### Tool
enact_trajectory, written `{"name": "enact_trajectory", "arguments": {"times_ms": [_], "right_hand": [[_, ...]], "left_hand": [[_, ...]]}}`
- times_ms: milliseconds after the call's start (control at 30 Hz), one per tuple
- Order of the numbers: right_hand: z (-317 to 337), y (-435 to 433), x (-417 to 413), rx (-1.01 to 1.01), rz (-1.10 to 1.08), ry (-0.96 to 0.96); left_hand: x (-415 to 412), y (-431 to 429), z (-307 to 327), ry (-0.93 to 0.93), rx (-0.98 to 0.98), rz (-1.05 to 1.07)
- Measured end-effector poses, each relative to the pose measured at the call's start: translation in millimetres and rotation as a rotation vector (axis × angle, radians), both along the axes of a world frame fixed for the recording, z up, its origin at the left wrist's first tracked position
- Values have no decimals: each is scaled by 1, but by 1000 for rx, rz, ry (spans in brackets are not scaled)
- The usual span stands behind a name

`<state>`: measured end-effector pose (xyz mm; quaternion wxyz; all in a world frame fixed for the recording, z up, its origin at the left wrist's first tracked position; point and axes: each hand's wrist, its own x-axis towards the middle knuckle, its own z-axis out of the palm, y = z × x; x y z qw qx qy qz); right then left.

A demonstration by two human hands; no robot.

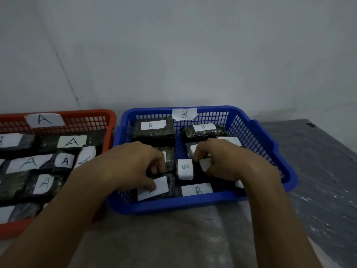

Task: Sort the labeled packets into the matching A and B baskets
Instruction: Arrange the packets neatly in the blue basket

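Blue plastic mesh basket marked B has both hands inside: left hand and right hand each pinch dark labelled packets, eight visible around them; red A basket lies left.

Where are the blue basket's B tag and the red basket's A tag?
Blue plastic basket's white B tag (pixel 184 114), head view: centre of the paper.
Red plastic basket's white A tag (pixel 44 119), head view: centre of the paper.

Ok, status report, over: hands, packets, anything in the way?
Both hands in blue basket: left hand and right hand fingering dark packets, grip unclear. Visible labels match: B here, A in red basket. Nothing in the way.
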<state>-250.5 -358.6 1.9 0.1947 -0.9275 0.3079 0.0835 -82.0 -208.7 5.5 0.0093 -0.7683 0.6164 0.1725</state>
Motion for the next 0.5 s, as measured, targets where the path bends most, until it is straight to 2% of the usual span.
{"name": "enact_trajectory", "arguments": {"times_ms": [100,233,333,500], "right_hand": [[5,-2,-6,-46,-12,62],[16,10,-7,19,0,-21],[16,28,2,58,36,80],[10,42,15,-108,-12,185]], "left_hand": [[-4,2,-1,61,14,-9],[-10,4,-6,25,16,-6],[-8,4,-6,40,1,19],[-6,4,-6,70,10,32]]}}
